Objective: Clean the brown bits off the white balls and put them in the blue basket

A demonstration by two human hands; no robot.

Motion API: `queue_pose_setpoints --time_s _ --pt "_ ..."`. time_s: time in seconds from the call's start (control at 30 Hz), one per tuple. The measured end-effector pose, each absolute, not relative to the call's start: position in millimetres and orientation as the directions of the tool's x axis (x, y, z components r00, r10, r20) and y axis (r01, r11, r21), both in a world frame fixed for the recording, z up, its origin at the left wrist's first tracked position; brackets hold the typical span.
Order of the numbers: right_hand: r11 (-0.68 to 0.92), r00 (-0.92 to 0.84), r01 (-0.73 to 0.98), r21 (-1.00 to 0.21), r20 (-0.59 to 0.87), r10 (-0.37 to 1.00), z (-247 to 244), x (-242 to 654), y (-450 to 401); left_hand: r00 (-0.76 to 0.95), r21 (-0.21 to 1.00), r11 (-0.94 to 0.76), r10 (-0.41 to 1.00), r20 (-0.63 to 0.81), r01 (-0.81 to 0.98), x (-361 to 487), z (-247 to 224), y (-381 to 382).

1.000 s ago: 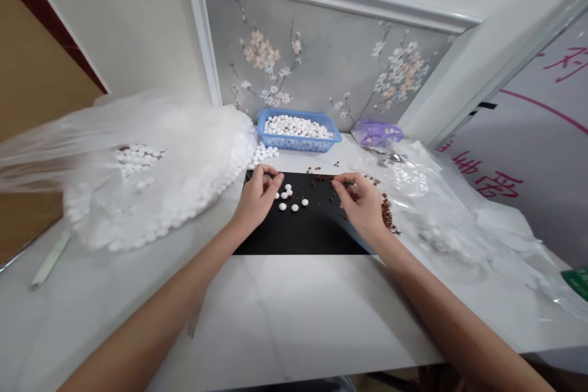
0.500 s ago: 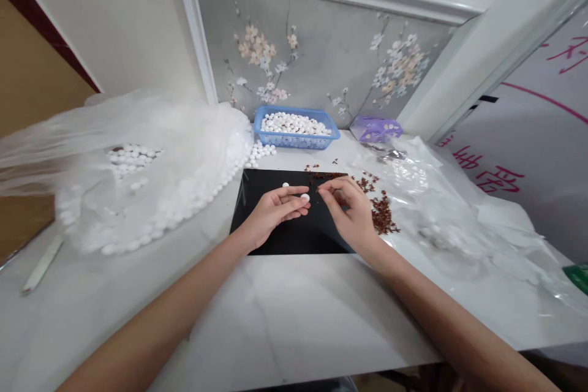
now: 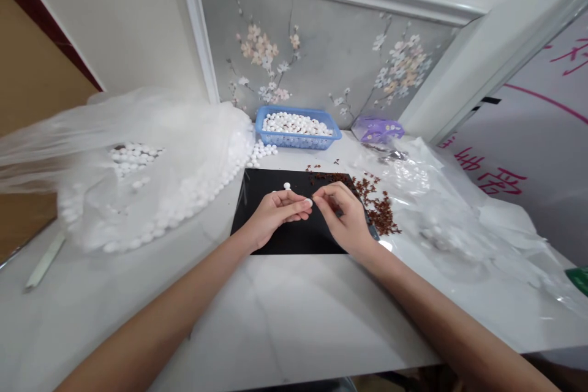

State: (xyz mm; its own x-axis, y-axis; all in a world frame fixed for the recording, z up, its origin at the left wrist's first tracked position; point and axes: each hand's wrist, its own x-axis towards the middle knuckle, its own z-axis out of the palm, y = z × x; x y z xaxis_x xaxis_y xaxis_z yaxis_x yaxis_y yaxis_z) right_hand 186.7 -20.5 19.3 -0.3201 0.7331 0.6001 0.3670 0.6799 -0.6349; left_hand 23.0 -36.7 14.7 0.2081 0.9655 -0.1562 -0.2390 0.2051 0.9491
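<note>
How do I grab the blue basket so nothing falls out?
I'd hold the blue basket by the rim at its two short ends, with your hands coming from left and right. It's long and open on top, and its back is close to the wall, so the ends look easiest. Keep it level: it's heaped with little white balls.

Tabletop (image 3: 271, 312): white, faint grey veining. Mat (image 3: 248, 220): plain black. Round piece (image 3: 309, 203) over it: white. Star-shaped bits (image 3: 381, 215), about its far right corner: reddish brown. Basket (image 3: 298, 142), tabletop's far edge: blue; its round pieces (image 3: 296, 124) white. Packet (image 3: 379, 130), same edge, farther right: purple, pale floral print. Strip (image 3: 45, 263), toward left edge: pale green. Panel (image 3: 331, 37) behind: grey, with peach, white and bluish blossoms.
</note>
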Motion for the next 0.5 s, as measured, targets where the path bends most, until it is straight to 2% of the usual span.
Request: queue_pose_setpoints --time_s 0.23,0.5 --pt "0.681 -0.334 0.274 -0.679 0.597 0.729 14.4 186.2 -22.4 0.181 0.928 0.198 0.973 -0.146 -0.315 22.4 12.5 -36.4" --pt "0.672 -0.312 0.291 -0.681 0.596 0.740 11.1 183.4 -22.4 0.167 0.917 0.207 0.973 -0.158 -0.340 23.0 13.8 -38.0"
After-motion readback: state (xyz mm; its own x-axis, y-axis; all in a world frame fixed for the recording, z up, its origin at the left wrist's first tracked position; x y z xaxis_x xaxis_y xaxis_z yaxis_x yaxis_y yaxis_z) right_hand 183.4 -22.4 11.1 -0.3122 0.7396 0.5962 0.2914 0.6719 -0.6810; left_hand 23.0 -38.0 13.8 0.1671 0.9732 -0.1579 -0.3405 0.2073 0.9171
